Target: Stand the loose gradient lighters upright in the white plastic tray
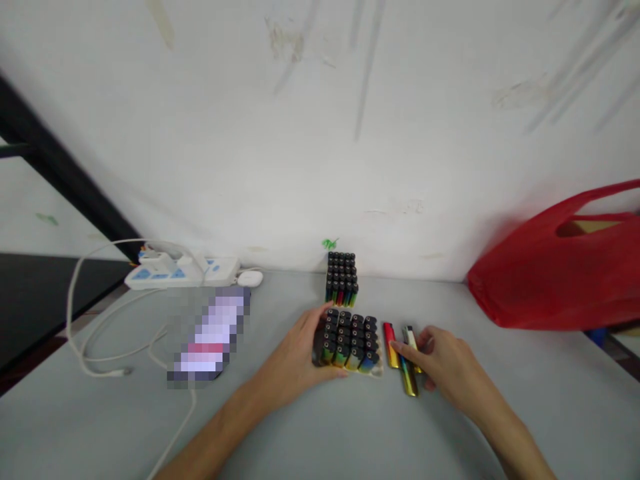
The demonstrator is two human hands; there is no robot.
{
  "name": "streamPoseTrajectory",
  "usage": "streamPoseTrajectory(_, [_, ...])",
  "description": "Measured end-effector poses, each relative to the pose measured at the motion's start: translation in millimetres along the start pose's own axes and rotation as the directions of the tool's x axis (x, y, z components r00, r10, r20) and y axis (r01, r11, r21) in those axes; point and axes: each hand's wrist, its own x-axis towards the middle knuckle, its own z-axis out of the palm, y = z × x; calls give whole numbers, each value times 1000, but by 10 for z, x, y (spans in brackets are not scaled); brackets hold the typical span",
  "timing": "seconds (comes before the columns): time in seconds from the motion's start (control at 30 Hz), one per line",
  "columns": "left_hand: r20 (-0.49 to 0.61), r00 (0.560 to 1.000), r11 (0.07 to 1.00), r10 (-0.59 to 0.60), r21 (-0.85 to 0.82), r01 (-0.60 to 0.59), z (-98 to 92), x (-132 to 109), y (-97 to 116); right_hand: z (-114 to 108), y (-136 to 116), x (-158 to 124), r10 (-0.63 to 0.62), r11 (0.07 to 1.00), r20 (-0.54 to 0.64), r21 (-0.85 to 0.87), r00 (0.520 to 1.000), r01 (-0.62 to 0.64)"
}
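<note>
My left hand [305,357] is wrapped round the left side of a pale tray [376,371] packed with rows of lighters [351,341], their black tops facing up and their coloured bodies showing at the front. To the right of the tray, a red and yellow lighter [391,345] and a blue and gold lighter [410,381] lie on the table. My right hand [436,357] has its fingers closed round a whitish-yellow lighter [411,337] beside them, partly hidden by the fingers. One fingertip reaches over toward the red lighter.
Behind the tray, a second block of lighters [342,277] stands against the wall. On the left are a phone [213,333], a power strip [220,270], a white case [250,278] and loose white cables [75,313]. A red bag [550,280] sits at the right.
</note>
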Motion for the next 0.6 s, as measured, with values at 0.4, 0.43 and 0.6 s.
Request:
streamPoseTrajectory(0.4, [-7, 1000, 1000, 6, -3, -6, -3, -8, 7, -9, 45, 22, -86, 993, 160, 92, 983, 72])
streamPoseTrajectory(0.43, [-7, 1000, 1000, 6, -3, -6, -1, -7, 2, -23, 69, 33, -96, 991, 178, 112, 979, 77])
streamPoseTrajectory(0.6, [0, 1000, 1000, 4, 10, -4, -1, -2, -4, -172, 59, 79, -148, 967, 125, 227, 981, 117])
